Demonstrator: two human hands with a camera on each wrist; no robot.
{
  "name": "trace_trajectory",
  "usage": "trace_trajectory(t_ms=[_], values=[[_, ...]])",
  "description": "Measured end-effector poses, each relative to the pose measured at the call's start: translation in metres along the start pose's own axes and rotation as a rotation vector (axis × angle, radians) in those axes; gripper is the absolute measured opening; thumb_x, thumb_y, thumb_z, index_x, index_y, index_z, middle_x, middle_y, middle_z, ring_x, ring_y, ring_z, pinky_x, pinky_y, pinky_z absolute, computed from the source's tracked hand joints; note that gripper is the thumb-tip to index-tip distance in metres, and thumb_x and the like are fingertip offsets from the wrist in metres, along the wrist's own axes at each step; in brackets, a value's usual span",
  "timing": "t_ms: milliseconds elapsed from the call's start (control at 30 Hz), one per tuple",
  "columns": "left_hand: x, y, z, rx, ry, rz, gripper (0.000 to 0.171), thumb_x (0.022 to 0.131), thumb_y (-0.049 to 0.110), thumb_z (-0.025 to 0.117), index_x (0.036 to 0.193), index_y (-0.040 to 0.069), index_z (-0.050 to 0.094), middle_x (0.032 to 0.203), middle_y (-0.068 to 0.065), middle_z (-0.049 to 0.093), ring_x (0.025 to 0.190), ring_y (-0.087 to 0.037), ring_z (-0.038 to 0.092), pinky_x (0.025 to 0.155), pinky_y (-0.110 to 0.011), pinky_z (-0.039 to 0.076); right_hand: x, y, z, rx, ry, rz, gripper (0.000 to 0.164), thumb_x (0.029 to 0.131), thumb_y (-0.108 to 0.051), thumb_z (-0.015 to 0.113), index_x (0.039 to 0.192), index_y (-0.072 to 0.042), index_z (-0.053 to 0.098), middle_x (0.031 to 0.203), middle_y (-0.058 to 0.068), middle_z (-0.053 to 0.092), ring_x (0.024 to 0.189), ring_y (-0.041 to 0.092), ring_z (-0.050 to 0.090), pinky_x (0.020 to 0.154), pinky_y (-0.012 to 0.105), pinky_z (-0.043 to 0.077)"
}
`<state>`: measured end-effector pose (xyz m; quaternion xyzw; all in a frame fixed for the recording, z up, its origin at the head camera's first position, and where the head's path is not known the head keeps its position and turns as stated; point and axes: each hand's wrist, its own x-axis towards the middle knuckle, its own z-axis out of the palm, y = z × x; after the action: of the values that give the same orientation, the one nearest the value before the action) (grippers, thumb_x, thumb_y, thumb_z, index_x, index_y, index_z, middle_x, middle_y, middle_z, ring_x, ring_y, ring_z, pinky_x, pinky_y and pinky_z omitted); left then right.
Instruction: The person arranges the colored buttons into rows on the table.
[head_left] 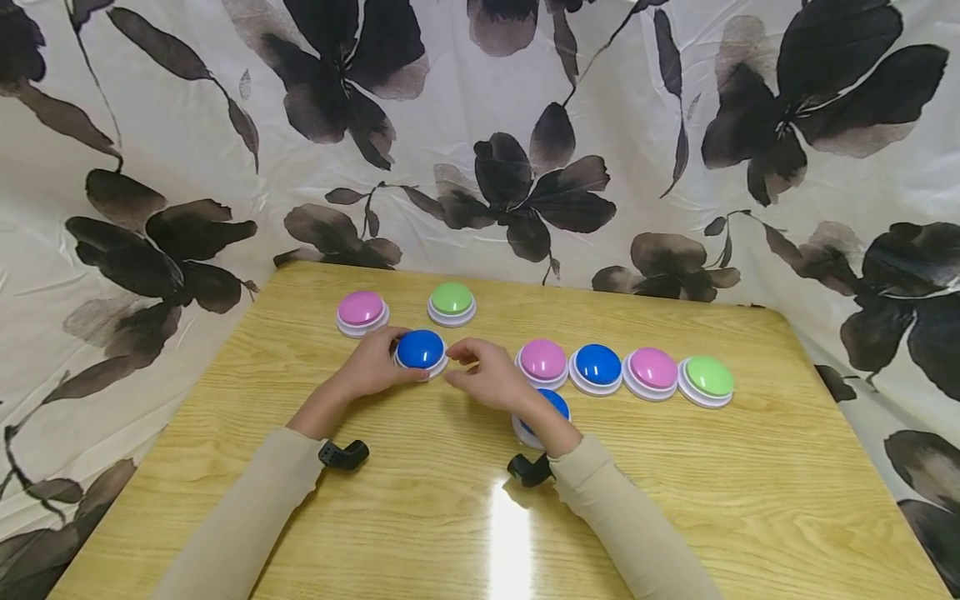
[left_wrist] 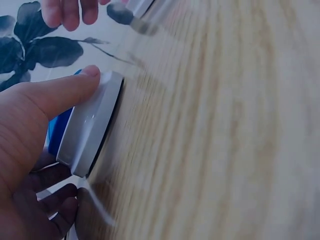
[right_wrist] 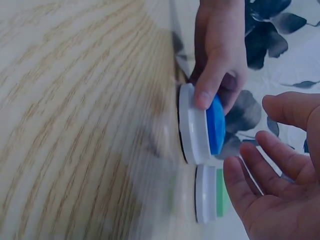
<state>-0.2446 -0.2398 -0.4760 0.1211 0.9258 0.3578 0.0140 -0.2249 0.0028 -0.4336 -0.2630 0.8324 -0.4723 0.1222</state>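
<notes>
A blue button is held by the left hand on the left half of the tabletop, nearer the wearer than a green button and a pink button. Its white base is pinched between the thumb and the other fingers, with the thumb laid against the near side; whether the underside is fully seated on the wood or slightly raised cannot be told. The right hand is placed just beside it, the fingers spread and loosely curved, with nothing held and no contact seen in the right wrist view. A light, stiff plastic shell is suggested by the look of the piece, and little force should be needed to carry or slide it. The glossy dome would likely be slippery and might be pushed down if pressed, so the base is better gripped from opposite sides, as is being done. Fragility is not expected, though a one-sided hold could let it tilt.
</notes>
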Motion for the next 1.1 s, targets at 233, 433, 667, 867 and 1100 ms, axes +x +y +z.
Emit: trace_trajectory(t_ms=[233,433,667,867,1100], values=[[-0.008,-0.001,0.0,0.021,0.007,0.061,0.083,0.07,0.042,0.087,0.13,-0.003,0.053,0.123,-0.017,0.057,0.114,-0.031,0.051,0.099,-0.047,0.042,0.0,-0.001,0.007,0.019,0.013,0.011,0.04,0.09,-0.013,0.07,0.126,0.0,0.058,0.123,0.012,0.058,0.115,0.025,0.053,0.091,0.031,0.049],[-0.017,0.002,-0.001,0.052,-0.007,0.066,0.087,0.068,0.047,0.087,0.131,-0.003,0.053,0.125,-0.017,0.055,0.116,-0.032,0.044,0.097,-0.05,0.04,-0.001,-0.001,0.015,0.018,0.041,0.039,0.045,0.087,-0.012,0.073,0.128,0.0,0.056,0.126,0.011,0.055,0.118,0.028,0.053,0.093,0.033,0.049],[-0.022,0.006,-0.001,0.065,-0.031,0.058,0.086,0.066,0.048,0.087,0.131,0.002,0.056,0.128,-0.016,0.055,0.117,-0.031,0.043,0.098,-0.051,0.037,-0.003,-0.001,0.022,-0.009,0.047,0.058,0.055,0.083,-0.012,0.077,0.13,0.0,0.053,0.13,0.014,0.052,0.118,0.029,0.053,0.096,0.036,0.047],[-0.023,0.008,-0.007,0.052,-0.083,0.064,0.088,0.064,0.043,0.09,0.133,0.004,0.054,0.13,-0.016,0.054,0.117,-0.033,0.04,0.097,-0.052,0.035,-0.003,-0.001,0.026,-0.02,0.037,0.101,0.064,0.082,-0.017,0.08,0.136,0.0,0.049,0.134,0.014,0.049,0.12,0.03,0.053,0.098,0.036,0.046],[-0.023,0.008,-0.01,-0.01,-0.17,0.071,0.083,0.067,0.031,0.091,0.135,0.003,0.053,0.133,-0.015,0.052,0.122,-0.033,0.038,0.103,-0.053,0.033,-0.005,0.002,0.029,-0.042,0.029,0.102,0.069,0.078,-0.017,0.083,0.135,0.002,0.05,0.128,0.015,0.052,0.117,0.028,0.054,0.098,0.035,0.045]])
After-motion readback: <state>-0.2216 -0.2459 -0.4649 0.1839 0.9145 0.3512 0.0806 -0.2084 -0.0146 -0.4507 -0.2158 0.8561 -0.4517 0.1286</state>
